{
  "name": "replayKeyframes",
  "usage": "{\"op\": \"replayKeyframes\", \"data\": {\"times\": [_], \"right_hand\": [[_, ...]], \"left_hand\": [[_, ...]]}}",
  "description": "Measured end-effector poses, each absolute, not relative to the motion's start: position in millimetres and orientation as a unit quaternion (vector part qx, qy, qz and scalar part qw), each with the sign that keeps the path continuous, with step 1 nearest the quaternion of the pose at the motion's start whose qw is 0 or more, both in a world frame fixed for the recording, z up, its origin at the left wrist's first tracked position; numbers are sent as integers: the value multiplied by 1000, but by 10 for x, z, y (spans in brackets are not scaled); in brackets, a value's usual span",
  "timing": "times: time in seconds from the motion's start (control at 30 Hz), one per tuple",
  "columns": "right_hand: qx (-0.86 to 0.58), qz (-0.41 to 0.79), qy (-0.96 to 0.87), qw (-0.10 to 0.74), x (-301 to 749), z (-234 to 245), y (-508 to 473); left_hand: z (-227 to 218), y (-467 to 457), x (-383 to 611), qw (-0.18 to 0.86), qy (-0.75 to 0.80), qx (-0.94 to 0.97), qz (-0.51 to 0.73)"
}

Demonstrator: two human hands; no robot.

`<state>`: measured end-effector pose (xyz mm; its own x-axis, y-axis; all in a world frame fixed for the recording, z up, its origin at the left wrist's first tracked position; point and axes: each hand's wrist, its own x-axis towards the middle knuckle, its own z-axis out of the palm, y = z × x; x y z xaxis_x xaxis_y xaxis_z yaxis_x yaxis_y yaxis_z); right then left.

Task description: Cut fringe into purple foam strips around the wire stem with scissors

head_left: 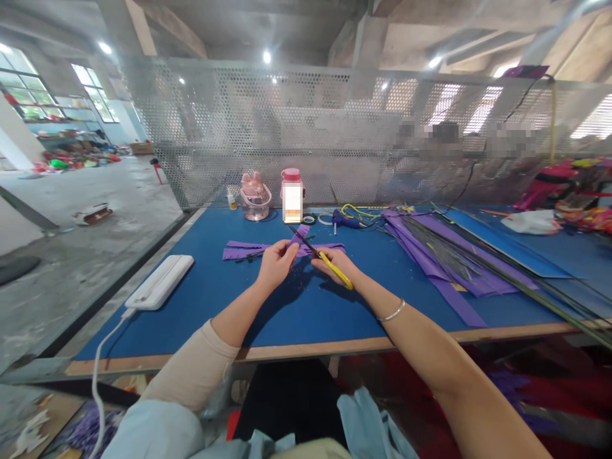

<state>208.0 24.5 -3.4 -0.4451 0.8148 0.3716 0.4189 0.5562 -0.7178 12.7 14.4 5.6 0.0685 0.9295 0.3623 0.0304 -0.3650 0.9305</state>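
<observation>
My left hand [277, 262] pinches a short purple strip [302, 236] over the middle of the blue table. In my right hand [332, 264] are scissors with yellow handles [337, 271], their dark blades pointing up and left across the strip. Whether the blades are cutting into it I cannot tell. Behind both hands lie more purple strips [234, 250] with dark thin stems among them, partly hidden by my fingers.
A white power bank [160, 282] with a cable lies at left. Toward the back stand a pink bottle [255, 201], a red-capped bottle [292, 175] and a blue glue gun [345, 220]. Purple sheets [430, 255] with long dark stems cover the right side, before a perforated metal screen [335, 127].
</observation>
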Motion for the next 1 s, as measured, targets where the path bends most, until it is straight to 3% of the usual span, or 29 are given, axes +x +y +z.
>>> {"op": "replayKeyframes", "data": {"times": [0.43,1.0], "right_hand": [[-267,313,-852,323,2156,-65,277],[-331,315,-804,380,2015,-144,244]], "left_hand": [[31,172,114,350,402,618,578],[24,176,86,340,405,634,564]]}}
